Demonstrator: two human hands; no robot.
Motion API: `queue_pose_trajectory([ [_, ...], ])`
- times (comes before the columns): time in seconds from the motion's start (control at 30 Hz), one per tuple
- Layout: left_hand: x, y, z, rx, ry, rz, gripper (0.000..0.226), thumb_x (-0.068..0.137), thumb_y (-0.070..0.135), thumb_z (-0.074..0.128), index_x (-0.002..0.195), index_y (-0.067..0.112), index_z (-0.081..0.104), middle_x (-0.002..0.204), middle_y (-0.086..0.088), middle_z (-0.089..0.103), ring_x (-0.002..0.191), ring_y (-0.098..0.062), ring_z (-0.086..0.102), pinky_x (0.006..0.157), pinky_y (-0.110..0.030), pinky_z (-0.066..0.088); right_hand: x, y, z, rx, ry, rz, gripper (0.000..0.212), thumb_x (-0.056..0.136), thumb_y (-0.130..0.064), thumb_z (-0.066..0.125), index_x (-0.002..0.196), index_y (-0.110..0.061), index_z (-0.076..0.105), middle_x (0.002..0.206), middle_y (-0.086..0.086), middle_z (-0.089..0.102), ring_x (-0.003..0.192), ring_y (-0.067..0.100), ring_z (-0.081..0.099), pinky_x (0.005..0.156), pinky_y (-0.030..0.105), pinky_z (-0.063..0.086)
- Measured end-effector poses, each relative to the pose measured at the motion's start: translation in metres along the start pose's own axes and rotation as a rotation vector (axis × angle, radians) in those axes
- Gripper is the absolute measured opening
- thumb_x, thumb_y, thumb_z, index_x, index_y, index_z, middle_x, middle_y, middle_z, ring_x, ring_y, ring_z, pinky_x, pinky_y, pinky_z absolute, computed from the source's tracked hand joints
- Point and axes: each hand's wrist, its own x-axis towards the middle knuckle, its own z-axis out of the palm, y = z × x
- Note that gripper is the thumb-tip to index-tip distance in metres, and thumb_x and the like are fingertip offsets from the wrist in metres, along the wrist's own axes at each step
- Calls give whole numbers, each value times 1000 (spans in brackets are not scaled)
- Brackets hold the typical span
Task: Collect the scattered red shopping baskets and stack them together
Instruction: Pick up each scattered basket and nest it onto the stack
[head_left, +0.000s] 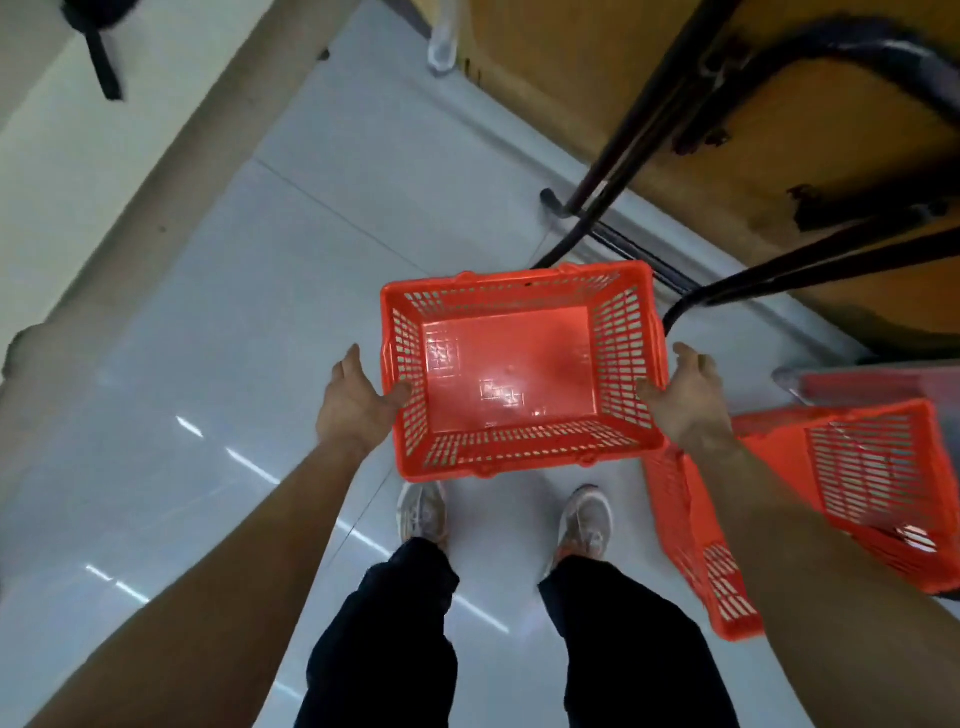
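1. Head view, looking straight down: a person stands on a glossy pale floor (249, 322) and holds one red basket (509, 374) out in front, level and mouth up, above the shoes (423, 512).
2. The left hand (358, 408) takes the basket's left short side. The thumb hooks over the rim into the mesh wall, and the fingers (347, 364) lie along the outside, so the rim is pinched between them.
3. The right hand (688, 408) does the same on the opposite short side, thumb inside and fingers outside, grasping the rim.
4. Gripping the two ends likely keeps the basket balanced and flat. It also leaves the bottom free, which it needs to be if the basket is to drop into another.
5. A second red basket (852, 483) sits on the floor to the person's right, tilted so its mesh wall faces the camera. The right forearm covers part of it.
6. Behind that one, at the right edge, is something red with a grey rim (883, 382). It may be more baskets, but it is too cut off to tell.
7. A black metal frame (623, 171) stands just beyond the held basket, so it seems wiser to swing the basket right than forward.
8. My judgement is that the task is midway, with one basket in hand and the tilted one not yet nested.
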Motion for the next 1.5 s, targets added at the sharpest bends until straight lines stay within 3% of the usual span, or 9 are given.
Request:
queue_pose_trajectory([
  [0.2, 61, -40, 96, -207, 108, 20, 76, 88, 51, 64, 150, 23, 29, 144, -7, 52, 122, -31, 59, 98, -55, 50, 85, 74, 92, 26, 105, 6, 70, 87, -23, 69, 145, -1, 36, 137, 29, 43, 123, 49, 42, 106, 51, 33],
  [0.37, 67, -50, 136, -327, 327, 147, 53, 101, 51, 41, 147, 28, 31, 127, -4, 65, 98, -18, 65, 87, -42, 53, 121, 101, 126, 197, 173, -26, 30, 94, -27, 59, 117, -10, 49, 105, 27, 65, 96, 47, 62, 79, 44, 47],
  [0.5, 50, -35, 119, -311, 387, 142, 46, 101, 43, 40, 145, 31, 36, 124, -1, 67, 97, -21, 68, 89, -48, 56, 104, 105, 108, 226, 226, -40, 26, 94, -22, 61, 112, -5, 52, 99, 28, 66, 93, 47, 62, 76, 44, 47],
  [0.7, -54, 35, -6, -286, 378, 163, 47, 97, 51, 39, 143, 39, 36, 120, 6, 68, 94, -20, 70, 85, -53, 58, -2, 85, -8, 430, 246, -2, 22, 93, -18, 62, 111, -8, 54, 99, 22, 69, 93, 42, 65, 76, 39, 47],
  [0.97, -222, 135, -202, -189, 281, 327, 49, 91, 34, 44, 140, 36, 41, 114, 5, 70, 92, -23, 70, 87, -50, 57, -206, 73, -201, 535, 252, 91, 25, 99, -28, 55, 118, -12, 53, 101, 17, 71, 94, 40, 66, 74, 37, 47],
  [1.03, -252, 156, -229, -171, 253, 398, 48, 91, 33, 45, 138, 36, 43, 110, 7, 70, 87, -20, 68, 84, -46, 56, -249, 74, -230, 559, 291, 141, 31, 99, -27, 55, 123, -9, 53, 107, 20, 69, 99, 41, 65, 81, 41, 49],
  [1.27, -306, 221, -268, -136, 85, 638, 56, 85, 37, 48, 140, 29, 48, 108, -6, 73, 92, -33, 69, 80, -43, 54, -379, 80, -264, 670, 499, 432, 19, 96, -23, 56, 114, -17, 56, 102, 10, 69, 97, 38, 64, 71, 29, 34],
  [1.37, -321, 249, -267, -95, 10, 782, 60, 81, 35, 50, 141, 28, 50, 105, -12, 74, 91, -37, 69, 77, -40, 51, -435, 82, -262, 730, 601, 537, 5, 97, -23, 56, 98, -22, 52, 89, 2, 65, 91, 35, 65, 70, 32, 38],
  [1.5, -360, 280, -251, -40, -151, 924, 56, 83, 33, 53, 139, 29, 53, 110, -10, 73, 99, -35, 68, 84, -42, 51, -522, 91, -243, 802, 732, 743, 12, 98, -22, 55, 102, -12, 54, 97, 14, 68, 92, 38, 65, 73, 39, 48],
])
